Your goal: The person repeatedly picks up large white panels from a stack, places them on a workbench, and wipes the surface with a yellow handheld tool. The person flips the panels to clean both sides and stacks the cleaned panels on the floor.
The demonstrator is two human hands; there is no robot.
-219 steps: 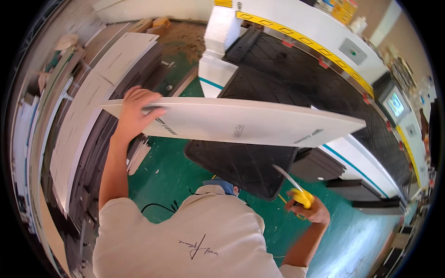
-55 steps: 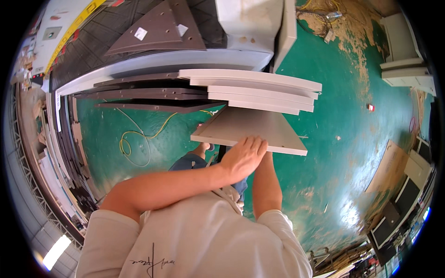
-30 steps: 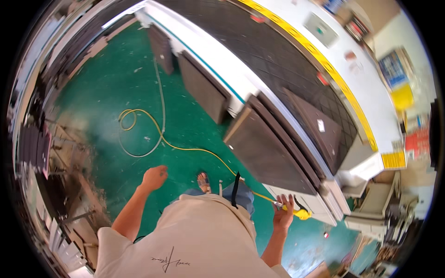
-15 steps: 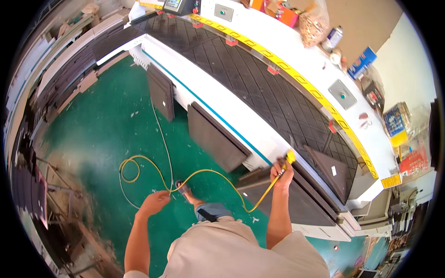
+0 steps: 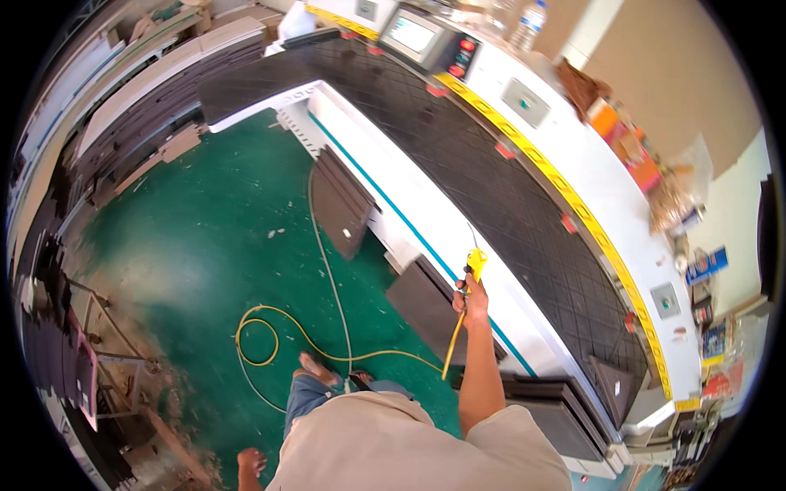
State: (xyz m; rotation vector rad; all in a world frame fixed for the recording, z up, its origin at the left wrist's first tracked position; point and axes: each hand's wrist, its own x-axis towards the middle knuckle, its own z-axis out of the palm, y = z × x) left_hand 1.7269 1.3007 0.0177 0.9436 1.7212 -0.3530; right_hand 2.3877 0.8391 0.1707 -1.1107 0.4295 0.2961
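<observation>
My right hand is wrapped round the grip of a yellow air blow gun, and its thin nozzle points away over the long machine's white front edge. From the gun a yellow hose drops past my wrist and lies across the green floor, with a loop to the left of my feet. My left hand hangs low at my left side, fingers loosely curled, with nothing visible in it.
The machine's dark bed runs beyond the white edge, bordered by a yellow strip. Dark panels lean against its front, with others stacked near my right. A control screen stands far off. A metal frame is at left.
The blow gun in my right hand has moved left along the machine's edge, its hose trailing. My left hand has dropped down toward my side. The view has shifted along the machine.
</observation>
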